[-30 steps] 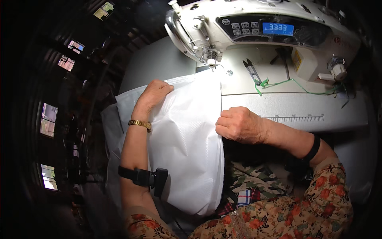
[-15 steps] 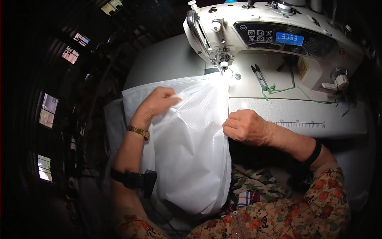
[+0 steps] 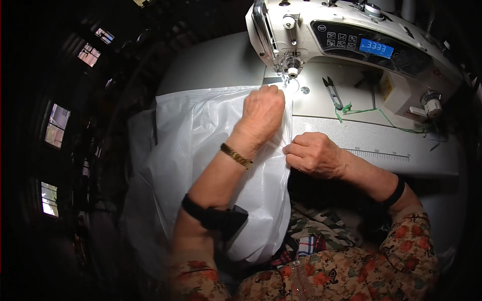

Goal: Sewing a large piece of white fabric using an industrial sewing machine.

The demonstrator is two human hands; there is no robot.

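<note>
A white woven plastic sheet [image 3: 201, 130] lies over the table's left part and hangs down into my lap. Its upper right corner reaches the lit needle area of a white sewing machine [image 3: 301, 30]. Just below the needle, my left hand [image 3: 264, 110] is closed on the sheet close to its right edge. Lower along that same edge, my right hand [image 3: 315, 154] pinches the sheet between thumb and bent fingers. The fingertips of my left hand are partly hidden behind its own back.
Right of the needle lie dark thread snips [image 3: 332, 94] and a tangle of green thread [image 3: 359, 110]. A printed ruler scale [image 3: 376, 153] runs along the grey table's front. The machine's lit display [image 3: 376, 48] faces me. Windows [image 3: 57, 125] show in the dark at left.
My left hand has moved right and up, from the sheet's middle to near the needle. My right hand keeps its pinch on the edge. The whole view has shifted slightly.
</note>
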